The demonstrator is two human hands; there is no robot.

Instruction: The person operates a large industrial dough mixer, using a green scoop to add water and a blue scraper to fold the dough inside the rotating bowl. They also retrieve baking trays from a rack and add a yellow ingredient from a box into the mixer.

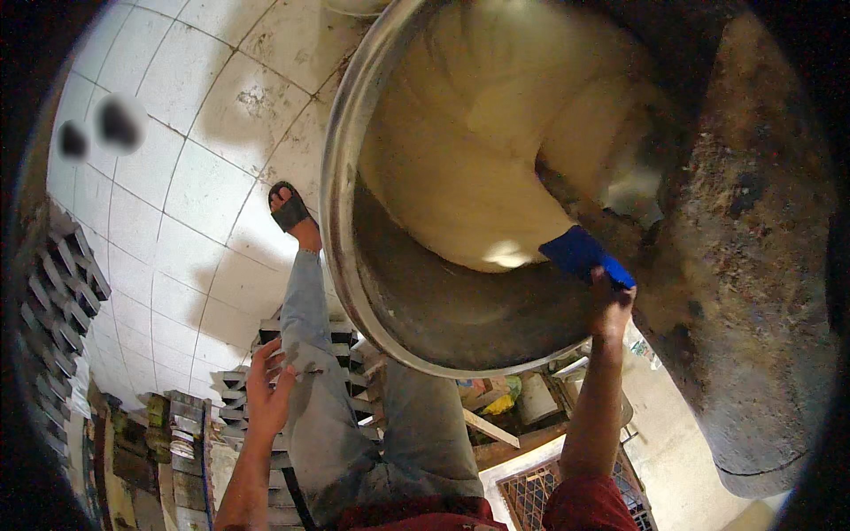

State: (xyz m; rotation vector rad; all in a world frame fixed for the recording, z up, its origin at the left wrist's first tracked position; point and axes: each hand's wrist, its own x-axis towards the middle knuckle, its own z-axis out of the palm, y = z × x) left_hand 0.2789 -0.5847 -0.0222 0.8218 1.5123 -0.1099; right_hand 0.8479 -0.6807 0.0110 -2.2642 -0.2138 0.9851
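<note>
A blue flat scraper (580,251) is gripped in my right hand (613,303), which reaches inside a big round metal bowl (339,190). The blade's far edge touches a smooth, pale mass of dough (469,133) that fills much of the bowl. Beside my left thigh, my left hand (270,385) hangs in the air with its fingers apart and nothing in it. Part of the dough lies in shadow, so its far side is hard to make out.
A thick, stained machine arm (744,265) rises along the bowl's right side. White floor tiles (168,168) with dirt marks lie at the left. Stacked dark slatted crates (62,283) stand at the far left, and a yellow bag (503,396) sits below the bowl.
</note>
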